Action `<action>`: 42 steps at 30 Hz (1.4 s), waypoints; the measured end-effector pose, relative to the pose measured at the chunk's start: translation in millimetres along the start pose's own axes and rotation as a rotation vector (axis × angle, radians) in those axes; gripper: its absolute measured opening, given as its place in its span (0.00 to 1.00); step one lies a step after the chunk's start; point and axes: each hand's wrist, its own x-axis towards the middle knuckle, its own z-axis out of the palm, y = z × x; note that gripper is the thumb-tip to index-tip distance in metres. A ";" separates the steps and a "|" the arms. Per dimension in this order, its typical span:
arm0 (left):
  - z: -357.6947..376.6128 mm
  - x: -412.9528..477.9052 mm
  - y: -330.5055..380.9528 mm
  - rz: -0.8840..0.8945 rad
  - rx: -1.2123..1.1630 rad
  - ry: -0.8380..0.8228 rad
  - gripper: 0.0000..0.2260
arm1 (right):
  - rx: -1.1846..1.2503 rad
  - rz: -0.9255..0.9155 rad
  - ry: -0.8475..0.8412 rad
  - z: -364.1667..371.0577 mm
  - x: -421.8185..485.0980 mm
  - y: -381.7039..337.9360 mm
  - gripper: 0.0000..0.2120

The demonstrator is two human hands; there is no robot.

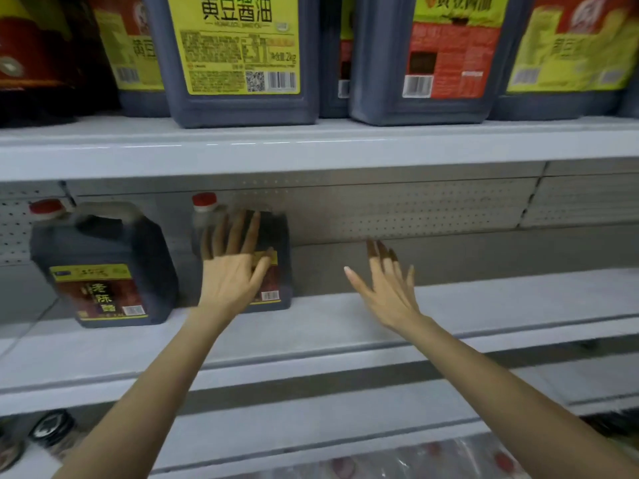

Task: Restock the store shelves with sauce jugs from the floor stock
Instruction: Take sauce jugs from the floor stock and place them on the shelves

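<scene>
Head view: dark vinegar jug [103, 264] and a second jug [275, 236] stand upright on the middle shelf [345, 326].
Left hand [231, 274]: flat, fingers straight, pressing the second jug, hiding most of its label.
Right hand [387, 288]: spread wide, empty, fingertips blurred.

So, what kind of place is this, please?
Probably a grocery store aisle: white shelf with a perforated back panel, barcoded sauce jugs in a row above, and the left hand touching a red-capped jug.

- perforated grey back panel [415, 209], running across the rear wall;
- dark bottle with a red label [31, 60], far upper left;
- black round lids [52, 428], blurred, lower left
</scene>
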 end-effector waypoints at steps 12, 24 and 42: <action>16.7 -21.8 184.3 0.160 -0.096 -0.232 0.45 | -0.311 0.347 0.052 -93.7 -137.1 174.5 0.45; 65.8 25.0 319.2 0.426 -0.186 -0.417 0.39 | -0.396 0.799 0.153 -161.7 -228.5 266.0 0.43; 121.7 7.4 488.0 0.864 -0.349 -0.507 0.37 | -0.423 1.282 0.218 -173.1 -352.1 322.1 0.39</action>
